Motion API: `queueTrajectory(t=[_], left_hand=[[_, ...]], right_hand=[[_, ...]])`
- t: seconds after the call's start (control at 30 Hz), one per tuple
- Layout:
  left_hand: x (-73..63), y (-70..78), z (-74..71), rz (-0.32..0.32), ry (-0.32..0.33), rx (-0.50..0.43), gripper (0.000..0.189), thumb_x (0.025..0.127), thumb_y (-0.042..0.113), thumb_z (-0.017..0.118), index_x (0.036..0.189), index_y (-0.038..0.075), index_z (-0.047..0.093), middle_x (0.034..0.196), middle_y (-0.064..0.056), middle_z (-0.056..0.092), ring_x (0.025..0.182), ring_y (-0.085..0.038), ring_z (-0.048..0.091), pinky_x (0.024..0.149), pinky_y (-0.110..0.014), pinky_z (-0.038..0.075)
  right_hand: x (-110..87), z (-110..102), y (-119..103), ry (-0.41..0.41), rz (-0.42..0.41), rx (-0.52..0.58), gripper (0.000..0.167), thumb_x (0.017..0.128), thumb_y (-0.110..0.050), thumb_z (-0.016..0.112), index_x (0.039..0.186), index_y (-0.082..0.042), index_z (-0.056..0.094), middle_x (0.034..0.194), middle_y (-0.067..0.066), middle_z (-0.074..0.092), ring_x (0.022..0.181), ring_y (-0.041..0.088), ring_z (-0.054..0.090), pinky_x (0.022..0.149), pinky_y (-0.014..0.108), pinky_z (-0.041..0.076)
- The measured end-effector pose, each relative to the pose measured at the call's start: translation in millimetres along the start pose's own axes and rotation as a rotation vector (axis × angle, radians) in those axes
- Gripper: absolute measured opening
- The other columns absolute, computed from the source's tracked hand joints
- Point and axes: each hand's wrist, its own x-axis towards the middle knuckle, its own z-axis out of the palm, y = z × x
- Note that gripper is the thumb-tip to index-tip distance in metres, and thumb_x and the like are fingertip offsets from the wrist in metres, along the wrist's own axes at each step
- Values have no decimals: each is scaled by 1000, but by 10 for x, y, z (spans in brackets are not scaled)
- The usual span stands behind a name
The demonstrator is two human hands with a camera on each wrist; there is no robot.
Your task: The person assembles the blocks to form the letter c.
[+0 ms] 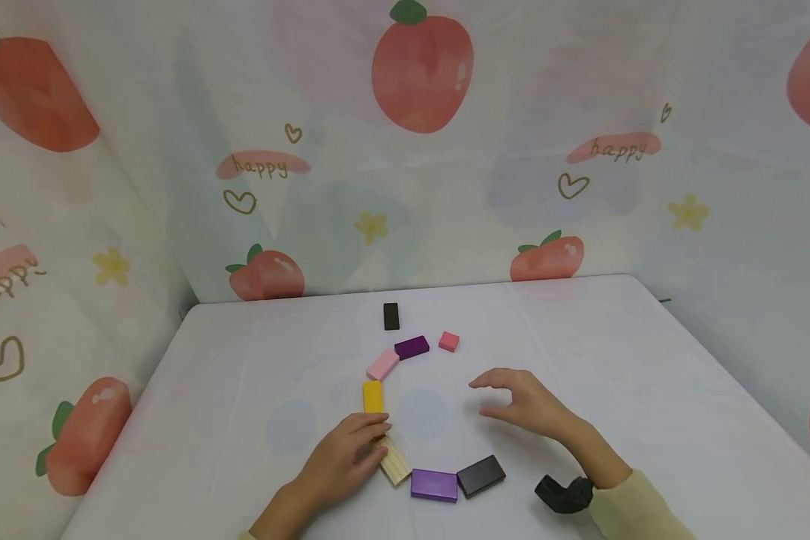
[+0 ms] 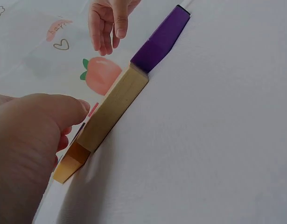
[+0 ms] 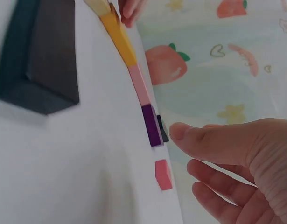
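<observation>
My left hand (image 1: 346,459) lies over the meeting point of a yellow block (image 1: 373,396) and a plain wooden block (image 1: 395,462), fingers loosely bent. In the left wrist view its thumb is beside the wooden block (image 2: 115,107); whether it touches is hard to tell. A purple block (image 1: 434,485) and a black block (image 1: 481,476) continue the curved row toward me. Beyond the yellow one come a pink block (image 1: 382,364) and a dark purple block (image 1: 412,347). My right hand (image 1: 529,403) hovers right of the row, thumb and fingers apart, holding nothing.
A small coral-red block (image 1: 448,341) sits right of the row's far end. Farther back lies another black block (image 1: 391,316). A black wrist device (image 1: 564,495) is at my right cuff. Fruit-patterned cloth (image 1: 432,187) hangs behind the white table (image 1: 243,375).
</observation>
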Motion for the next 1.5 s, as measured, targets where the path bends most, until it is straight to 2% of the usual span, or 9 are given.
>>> queueTrajectory(t=[0.23, 0.37, 0.47, 0.63, 0.83, 1.07, 1.2, 1.3, 1.5], left_hand=[[-23, -76, -18, -53, -27, 25, 29, 83, 18, 68, 110, 8, 66, 120, -1, 57, 113, -13, 50, 93, -30, 44], [-33, -98, -10, -63, -30, 23, 28, 84, 19, 68, 109, 8, 66, 120, 0, 57, 113, -14, 49, 93, -32, 44], [-38, -105, -3, -44, -28, 22, 28, 84, 18, 67, 109, 7, 66, 120, -2, 57, 112, -16, 50, 92, -33, 45], [-37, -112, -12, -29, -23, 31, 26, 83, 18, 68, 107, 8, 67, 117, 0, 59, 112, -13, 50, 94, -29, 43], [-36, -128, -20, 1, 3, 36, 23, 81, 16, 70, 103, 8, 69, 113, 1, 60, 109, -13, 52, 93, -28, 43], [-52, -140, 3, 6, 22, 15, 24, 82, 16, 69, 104, 9, 69, 114, 2, 60, 109, -14, 53, 92, -30, 44], [-42, -151, 21, 4, 23, 14, 24, 82, 17, 69, 105, 10, 69, 115, 4, 59, 110, -13, 52, 94, -28, 43], [-27, -166, 33, 10, 30, 16, 24, 82, 17, 69, 105, 10, 69, 115, 4, 59, 110, -13, 51, 94, -28, 42], [-36, -185, 26, 11, 31, 25, 23, 81, 17, 70, 103, 10, 69, 114, 4, 60, 109, -13, 52, 94, -27, 42]], right_hand=[[238, -32, 234, 42, 111, 7, 34, 75, -7, 75, 107, 1, 65, 102, 11, 65, 97, 24, 59, 84, 43, 50], [349, -16, 339, 79, 166, 15, 34, 75, -5, 75, 107, 3, 65, 102, 14, 65, 96, 27, 59, 85, 44, 49], [412, 5, 371, 85, 202, 10, 34, 76, -6, 74, 107, 2, 64, 103, 15, 64, 97, 28, 58, 86, 45, 49], [531, 56, 402, 90, 260, 14, 33, 78, -7, 72, 109, 2, 64, 105, 15, 64, 99, 30, 57, 87, 45, 48], [702, 137, 475, 67, 348, -14, 28, 83, -8, 67, 109, 1, 64, 107, 14, 63, 101, 31, 55, 87, 45, 47], [917, 185, 531, 42, 311, -79, 28, 81, -11, 69, 106, 3, 66, 102, 14, 63, 96, 31, 56, 84, 44, 48], [996, 206, 552, 17, 321, -91, 32, 81, -14, 70, 107, 4, 65, 99, 13, 63, 92, 29, 55, 82, 41, 48], [1020, 231, 586, 7, 335, -109, 31, 81, -14, 70, 107, 3, 65, 96, 11, 63, 88, 25, 54, 79, 39, 48], [1008, 278, 655, 10, 306, -128, 29, 79, -12, 72, 103, 3, 67, 94, 10, 64, 86, 22, 56, 78, 38, 49]])
